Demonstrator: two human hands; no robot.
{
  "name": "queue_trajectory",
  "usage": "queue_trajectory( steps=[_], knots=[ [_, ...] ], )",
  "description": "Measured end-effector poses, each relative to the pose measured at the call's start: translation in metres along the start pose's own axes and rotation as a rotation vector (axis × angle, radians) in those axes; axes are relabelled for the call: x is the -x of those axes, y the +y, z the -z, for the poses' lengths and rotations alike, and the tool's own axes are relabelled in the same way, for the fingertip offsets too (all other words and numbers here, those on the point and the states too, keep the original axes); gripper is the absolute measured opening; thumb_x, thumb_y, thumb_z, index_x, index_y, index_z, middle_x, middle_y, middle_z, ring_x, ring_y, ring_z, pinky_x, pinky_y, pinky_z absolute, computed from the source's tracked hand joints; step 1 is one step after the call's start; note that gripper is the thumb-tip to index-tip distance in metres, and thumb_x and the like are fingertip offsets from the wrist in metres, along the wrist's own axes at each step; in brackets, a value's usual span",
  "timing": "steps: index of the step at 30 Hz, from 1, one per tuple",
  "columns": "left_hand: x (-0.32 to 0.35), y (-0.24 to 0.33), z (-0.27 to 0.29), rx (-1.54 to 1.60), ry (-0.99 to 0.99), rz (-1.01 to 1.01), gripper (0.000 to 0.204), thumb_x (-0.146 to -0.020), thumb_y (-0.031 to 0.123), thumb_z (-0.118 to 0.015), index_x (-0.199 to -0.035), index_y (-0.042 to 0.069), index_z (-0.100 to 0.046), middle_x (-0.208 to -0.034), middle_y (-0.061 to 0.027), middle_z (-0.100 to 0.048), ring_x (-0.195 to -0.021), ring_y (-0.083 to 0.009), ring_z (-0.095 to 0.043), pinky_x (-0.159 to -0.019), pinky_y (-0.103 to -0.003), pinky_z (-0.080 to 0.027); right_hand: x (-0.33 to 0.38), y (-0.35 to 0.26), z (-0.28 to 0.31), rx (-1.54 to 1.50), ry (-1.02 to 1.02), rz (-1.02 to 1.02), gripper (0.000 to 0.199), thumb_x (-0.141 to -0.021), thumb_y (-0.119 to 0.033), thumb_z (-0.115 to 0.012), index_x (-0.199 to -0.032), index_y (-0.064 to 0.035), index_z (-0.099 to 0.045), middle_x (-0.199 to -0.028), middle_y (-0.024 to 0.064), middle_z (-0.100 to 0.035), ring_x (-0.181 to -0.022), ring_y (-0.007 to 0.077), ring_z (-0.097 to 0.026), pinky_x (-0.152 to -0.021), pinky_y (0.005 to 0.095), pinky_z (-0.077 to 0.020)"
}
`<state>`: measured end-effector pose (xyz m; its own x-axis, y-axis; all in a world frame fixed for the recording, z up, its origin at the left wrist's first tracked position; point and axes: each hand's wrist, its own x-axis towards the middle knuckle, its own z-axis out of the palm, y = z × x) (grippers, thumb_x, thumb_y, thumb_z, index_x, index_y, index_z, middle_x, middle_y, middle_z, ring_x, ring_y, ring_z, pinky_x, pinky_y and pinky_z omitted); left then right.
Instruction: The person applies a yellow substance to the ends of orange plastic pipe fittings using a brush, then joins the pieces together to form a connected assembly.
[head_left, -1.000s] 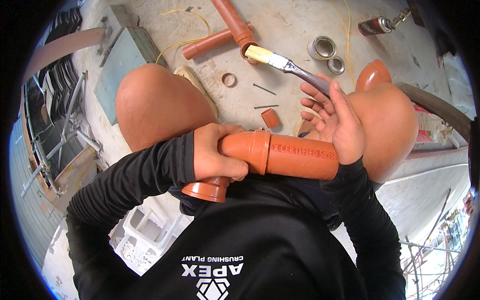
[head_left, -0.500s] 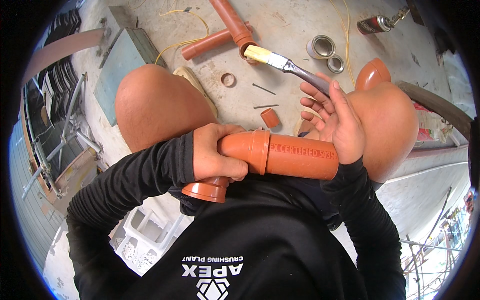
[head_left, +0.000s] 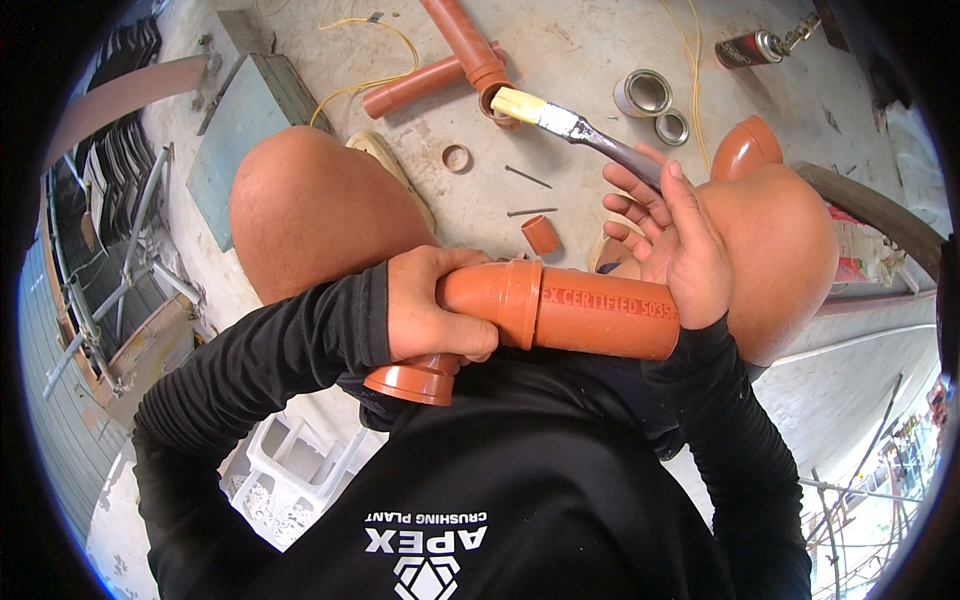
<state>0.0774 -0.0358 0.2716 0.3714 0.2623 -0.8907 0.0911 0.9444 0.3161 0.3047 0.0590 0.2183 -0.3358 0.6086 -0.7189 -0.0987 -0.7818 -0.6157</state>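
My left hand is wrapped around an orange plastic pipe fitting, whose flared lower mouth points toward my lap. A straight length of orange pipe fits into the fitting's collar and lies across in front of my body. At the pipe's right end, the heel of my right hand rests against it. A paintbrush with pale bristles and a dark handle is held in the crook of that hand's thumb, its other fingers loosely spread. The bristles point to the upper left.
On the concrete floor lie joined orange pipes, an orange ring, a short pipe piece and two nails. Farther right are an open can, its lid, an orange elbow and a torch canister. A white stool stands lower left.
The pipe and my right hand have shifted very slightly to the right. Both grips look the same.
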Motion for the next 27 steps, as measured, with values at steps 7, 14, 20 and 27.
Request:
queue_trajectory(
  steps=[7, 14, 20, 27],
  knots=[
    [0.0002, 0.0027, -0.0003, 0.007, -0.007, 0.013, 0.064, -0.071, 0.012, -0.073, -0.129, -0.003, -0.052, -0.092, -0.0099, -0.068, -0.077, -0.0185, -0.068, -0.072, -0.031, -0.057, -0.001, -0.0002, 0.0014, 0.0, -0.01, 0.001, 0.05, -0.104, -0.042, -0.049, -0.139, -0.0059, -0.051, -0.121, 0.0091, -0.064, -0.106, 0.0192, -0.056, -0.093, 0.0339, -0.0442],
    [0.0004, 0.005, -0.0007, -0.011, 0.0, 0.009, 0.063, -0.071, 0.012, -0.073, -0.128, -0.003, -0.053, -0.091, -0.0099, -0.068, -0.076, -0.0187, -0.068, -0.072, -0.031, -0.057, -0.0007, 0.0014, -0.001, 0.007, 0.038, 0.029, 0.053, -0.104, -0.045, -0.049, -0.136, -0.0031, -0.052, -0.116, 0.0116, -0.068, -0.098, 0.0152, -0.06, -0.087, 0.0291, -0.048],
    [0.0009, 0.0062, -0.0016, -0.001, -0.001, 0.023, 0.062, -0.07, 0.011, -0.073, -0.127, -0.003, -0.054, -0.091, -0.0096, -0.068, -0.076, -0.0182, -0.068, -0.071, -0.031, -0.056, -0.0011, 0.0004, 0.001, 0.007, -0.003, 0.017, 0.051, -0.104, -0.043, -0.049, -0.139, -0.0057, -0.05, -0.12, 0.0097, -0.065, -0.103, 0.0178, -0.057, -0.091, 0.0323, -0.0456],
    [-0.0004, 0.0037, -0.0013, -0.023, 0.01, 0.005, 0.061, -0.07, 0.01, -0.074, -0.126, -0.002, -0.054, -0.092, -0.009, -0.068, -0.076, -0.0181, -0.068, -0.072, -0.031, -0.056, -0.0002, 0.0007, -0.0014, 0.001, 0.037, 0.029, 0.052, -0.104, -0.045, -0.049, -0.136, -0.0034, -0.053, -0.116, 0.0114, -0.068, -0.098, 0.0158, -0.06, -0.087, 0.0291, -0.0476]
  ],
)
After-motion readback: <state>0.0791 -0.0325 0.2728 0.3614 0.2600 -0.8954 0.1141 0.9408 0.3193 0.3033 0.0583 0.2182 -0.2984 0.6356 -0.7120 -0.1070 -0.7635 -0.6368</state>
